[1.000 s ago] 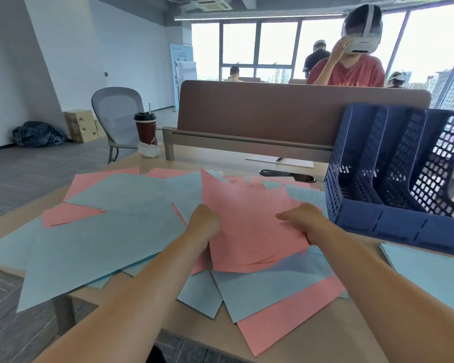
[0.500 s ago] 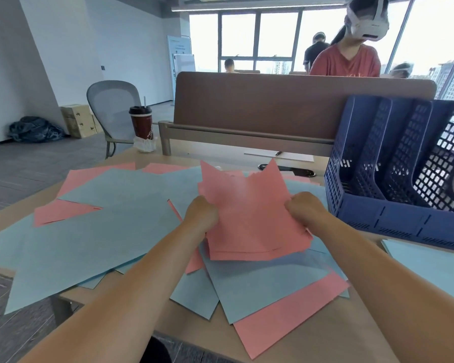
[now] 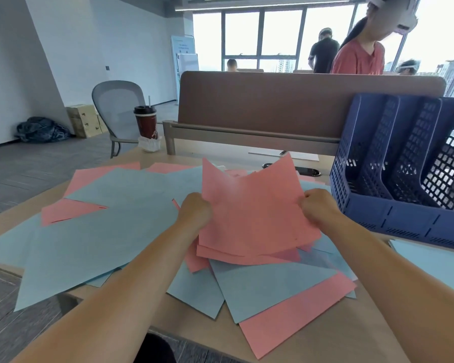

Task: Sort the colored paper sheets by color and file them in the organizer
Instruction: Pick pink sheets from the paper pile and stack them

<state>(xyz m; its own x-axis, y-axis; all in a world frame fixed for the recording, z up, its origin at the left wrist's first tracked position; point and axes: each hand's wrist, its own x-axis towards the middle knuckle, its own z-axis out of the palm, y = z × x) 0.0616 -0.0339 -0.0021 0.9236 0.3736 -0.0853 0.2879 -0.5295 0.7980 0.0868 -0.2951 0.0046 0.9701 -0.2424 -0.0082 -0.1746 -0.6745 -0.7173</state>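
head view: we see both hands up over the bench [image 3: 220, 336], holding one bunch of pink sheets [image 3: 254, 213] between them. left hand [image 3: 195, 212] has its fingers curled round the bunch's left edge; right hand [image 3: 319, 208] is curled round the right edge, knuckles twd us. the bunch is tilted up, top corners pointing away from us, its lower edge just over the loose pile. we count several sheets in it by the stacked edges at the bottom, exact no. unclear.

under and around it, blue sheets [image 3: 102, 247] and more pink ones lie scattered and overlapping across the bench, some hanging off the near-left edge. a single pink sheet [image 3: 294, 315] sits nearest us, partly under a blue one. another blue sheet [image 3: 435, 260] lies apart at the far right, by the right forearm.

the organizer [image 3: 393, 213], dark blue w/ mesh walls and upright slots, stands on the bench just right of the right hand; what we see of its slots has no paper in it.

bkgd: a coffee cup [image 3: 145, 121] w/ straw at the bench's far-left corner, a grey chair [image 3: 118, 106] behind it, a brown divider panel [image 3: 299, 100] across the back, and a person in a red shirt [image 3: 358, 58] beyond it.
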